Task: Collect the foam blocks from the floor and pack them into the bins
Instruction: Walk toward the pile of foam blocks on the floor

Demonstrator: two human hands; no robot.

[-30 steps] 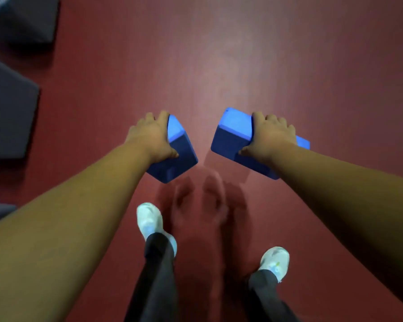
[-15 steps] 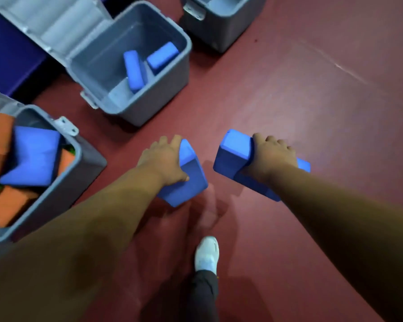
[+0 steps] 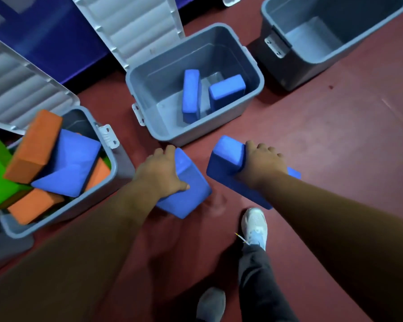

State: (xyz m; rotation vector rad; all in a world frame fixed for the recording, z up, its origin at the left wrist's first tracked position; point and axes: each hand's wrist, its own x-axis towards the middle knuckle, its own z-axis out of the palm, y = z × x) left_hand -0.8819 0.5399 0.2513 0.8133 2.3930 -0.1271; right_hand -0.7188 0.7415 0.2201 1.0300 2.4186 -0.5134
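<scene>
View from above, looking down at two bare arms over a dark red floor. The left hand grips a blue rectangular foam block, fingers curled over its top edge and thumb pressed on its side. The right hand grips a second blue rectangular foam block the same way. Both blocks are held near each other, apart, above the floor and just in front of a middle grey plastic bin. Two more blue foam blocks lie inside it, and its ribbed white lid stands open behind. To the left, a grey bin is heaped with orange, blue and green foam blocks. To the right stands another grey bin. A white shoe is planted below the right arm.
</scene>
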